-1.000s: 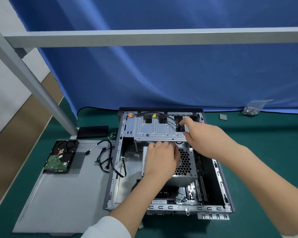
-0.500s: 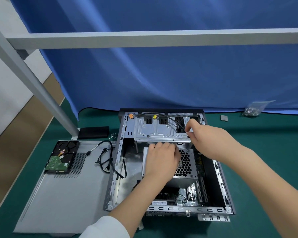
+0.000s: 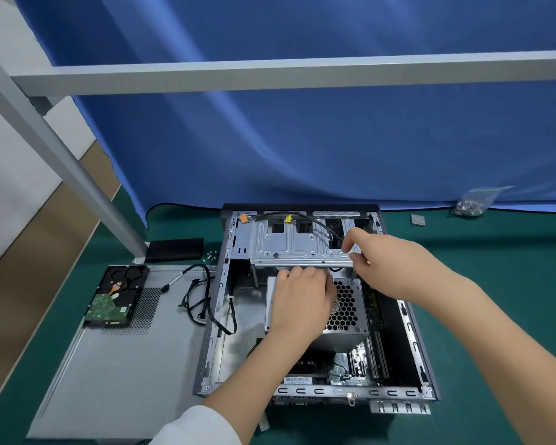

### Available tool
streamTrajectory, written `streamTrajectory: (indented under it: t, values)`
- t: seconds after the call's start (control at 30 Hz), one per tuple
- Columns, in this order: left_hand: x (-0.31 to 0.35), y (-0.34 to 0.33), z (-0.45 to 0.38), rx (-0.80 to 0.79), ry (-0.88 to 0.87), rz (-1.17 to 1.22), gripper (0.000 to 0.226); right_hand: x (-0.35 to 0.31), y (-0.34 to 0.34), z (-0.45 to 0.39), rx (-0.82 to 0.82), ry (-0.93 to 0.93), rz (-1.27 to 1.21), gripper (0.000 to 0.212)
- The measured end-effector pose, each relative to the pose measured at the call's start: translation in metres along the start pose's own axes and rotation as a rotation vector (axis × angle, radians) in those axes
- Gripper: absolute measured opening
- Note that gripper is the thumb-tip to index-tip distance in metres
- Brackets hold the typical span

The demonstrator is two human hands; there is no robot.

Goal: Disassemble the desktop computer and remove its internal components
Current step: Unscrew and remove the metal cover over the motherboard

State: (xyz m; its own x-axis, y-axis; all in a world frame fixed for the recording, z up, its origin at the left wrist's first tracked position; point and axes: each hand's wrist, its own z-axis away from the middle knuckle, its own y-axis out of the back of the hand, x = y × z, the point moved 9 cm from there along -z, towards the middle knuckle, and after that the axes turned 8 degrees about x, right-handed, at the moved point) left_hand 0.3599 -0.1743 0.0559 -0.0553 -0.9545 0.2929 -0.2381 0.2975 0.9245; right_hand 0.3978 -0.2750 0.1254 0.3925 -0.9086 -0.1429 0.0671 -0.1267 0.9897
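1. Centrally, the case (image 3: 315, 303) lies open on its side on the green mat (image 3: 495, 284), its front toward the blue curtain (image 3: 302, 139); inside sit a silver drive cage (image 3: 289, 245) at the far end, a power supply (image 3: 344, 306) with a honeycomb grille just below it, and the motherboard (image 3: 350, 364) nearest the camera.
2. Left hand (image 3: 299, 300) rests on the power supply's top, fingers curled over its far edge beneath the cage; I cannot tell whether they truly grip it.
3. Right hand (image 3: 389, 264) is at the cage's right corner, thumb and forefinger pinching the cage edge; a black cable (image 3: 318, 221) arcs across the cage toward that hand.
4. Left of the case lies the side panel (image 3: 116, 364); on it a hard drive (image 3: 114, 297), board side up, and loose cables (image 3: 196, 297).
5. Farther off: a black box (image 3: 174, 249), small screws (image 3: 211, 254), a grey pad (image 3: 418, 220), a bag (image 3: 475, 202) of hardware; a grey metal frame (image 3: 270, 75) crosses overhead.
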Motion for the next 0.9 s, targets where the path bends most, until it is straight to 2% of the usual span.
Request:
streamTrajectory:
  t: [0.07,0.17,0.37,0.47,0.67,0.77,0.9]
  values:
    - [0.0007,0.0004,0.0000,0.005,0.000,0.006,0.034,0.0000,0.0012,0.0000,0.014,-0.005,0.007,0.010]
    - [0.0004,-0.0006,0.0011,-0.001,-0.003,0.008,0.033,0.0021,0.0079,-0.0025,0.087,-0.007,0.097,0.023]
    - [0.0010,0.0008,0.0002,0.002,-0.004,-0.003,0.037,-0.0015,0.0036,-0.0016,0.047,0.030,0.016,0.009]
    - [0.0005,-0.0002,0.0001,-0.003,-0.005,-0.006,0.036,0.0006,0.0083,-0.0031,0.090,0.001,0.062,0.020]
    - [0.0003,0.0000,0.0006,0.003,-0.007,-0.002,0.034,0.0018,0.0035,-0.0035,0.063,-0.006,0.031,0.010]
    - [0.0008,-0.0001,0.0013,0.006,-0.015,0.006,0.032,0.0054,0.0081,-0.0036,0.104,-0.025,0.069,0.019]
    - [-0.0002,-0.0009,0.0006,0.000,-0.016,0.008,0.031,0.0038,0.0035,-0.0028,0.066,-0.011,0.039,0.011]
